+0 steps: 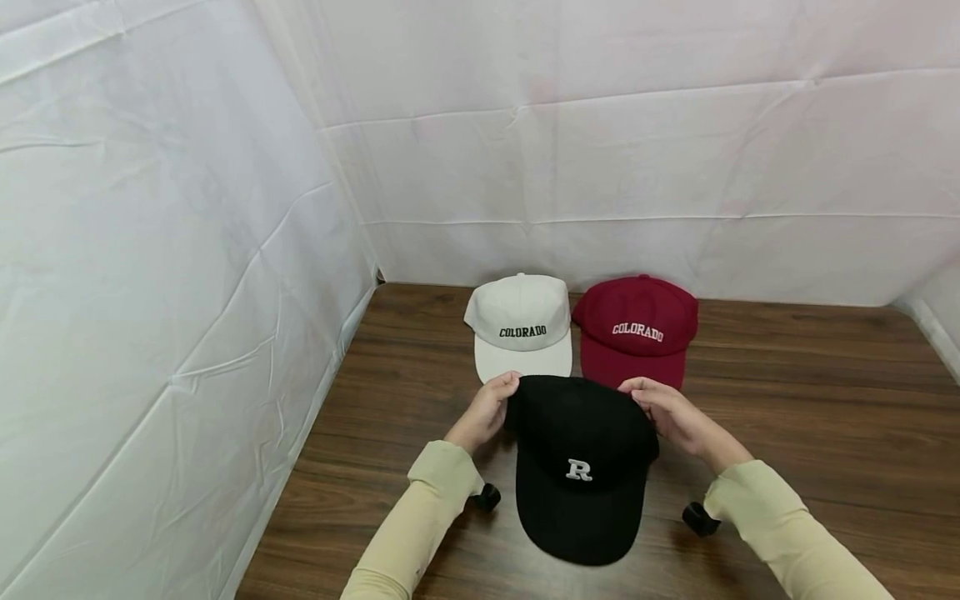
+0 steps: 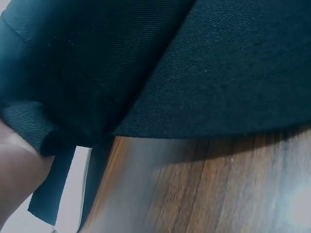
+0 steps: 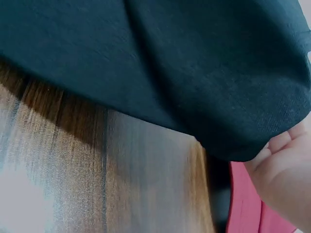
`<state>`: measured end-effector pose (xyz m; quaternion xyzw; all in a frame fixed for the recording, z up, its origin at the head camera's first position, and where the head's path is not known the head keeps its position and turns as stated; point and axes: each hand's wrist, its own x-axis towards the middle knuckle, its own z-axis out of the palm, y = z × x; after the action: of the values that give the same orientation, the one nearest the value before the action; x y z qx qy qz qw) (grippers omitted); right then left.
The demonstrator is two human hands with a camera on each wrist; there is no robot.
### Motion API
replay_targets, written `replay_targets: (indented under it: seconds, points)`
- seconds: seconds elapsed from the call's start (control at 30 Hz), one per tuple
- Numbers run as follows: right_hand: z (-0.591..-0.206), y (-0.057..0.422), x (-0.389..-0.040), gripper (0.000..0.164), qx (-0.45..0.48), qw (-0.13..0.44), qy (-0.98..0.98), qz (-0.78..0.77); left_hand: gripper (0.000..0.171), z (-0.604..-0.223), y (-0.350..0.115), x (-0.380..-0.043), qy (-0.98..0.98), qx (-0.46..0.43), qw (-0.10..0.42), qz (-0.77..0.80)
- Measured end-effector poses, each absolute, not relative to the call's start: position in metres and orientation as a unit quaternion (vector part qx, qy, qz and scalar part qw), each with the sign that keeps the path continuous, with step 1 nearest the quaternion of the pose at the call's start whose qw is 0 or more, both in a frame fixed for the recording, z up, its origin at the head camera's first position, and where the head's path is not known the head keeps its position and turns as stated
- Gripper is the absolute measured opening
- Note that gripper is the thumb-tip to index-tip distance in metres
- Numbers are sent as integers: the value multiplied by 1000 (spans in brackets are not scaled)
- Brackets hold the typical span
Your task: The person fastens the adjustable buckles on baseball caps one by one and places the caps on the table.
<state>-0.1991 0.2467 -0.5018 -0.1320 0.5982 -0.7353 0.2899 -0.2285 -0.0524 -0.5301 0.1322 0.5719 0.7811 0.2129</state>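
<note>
A black baseball cap [image 1: 581, 425] with a white letter R is held between both hands, its brim toward the person. My left hand [image 1: 486, 410] grips the cap's left side near the back. On the opposite side, my right hand [image 1: 671, 417] pinches the edge, with fingers tucked under the fabric in the right wrist view. The brim [image 2: 233, 82] hangs close over the wooden surface in the left wrist view. Behind it lie a white cap [image 1: 522, 321] and a dark red cap [image 1: 637, 325], both lettered COLORADO; the black cap overlaps their brims' near edges in the head view.
The dark wooden table [image 1: 795, 367] runs back to a hanging white sheet [image 1: 637, 150]. Another white sheet [image 1: 165, 292] borders the left side. Black wrist mounts [image 1: 700, 519] stick out below both sleeves.
</note>
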Motion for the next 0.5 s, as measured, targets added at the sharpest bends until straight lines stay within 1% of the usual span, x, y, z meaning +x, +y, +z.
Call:
replay_targets:
  seconds: [0.13, 0.23, 0.4, 0.5]
  points:
    - [-498, 243, -198, 28, -157, 302, 627, -701, 29, -504, -50, -217, 536, 111, 242, 801]
    - [-495, 240, -197, 24, -158, 302, 650, -680, 35, -493, -47, -213, 528, 87, 249, 807]
    - [-489, 233, -197, 23, -167, 316, 671, -650, 36, -494, -43, -213, 550, 98, 256, 789]
    - [-486, 229, -196, 26, -168, 321, 682, -635, 34, -500, -41, -215, 566, 113, 253, 776]
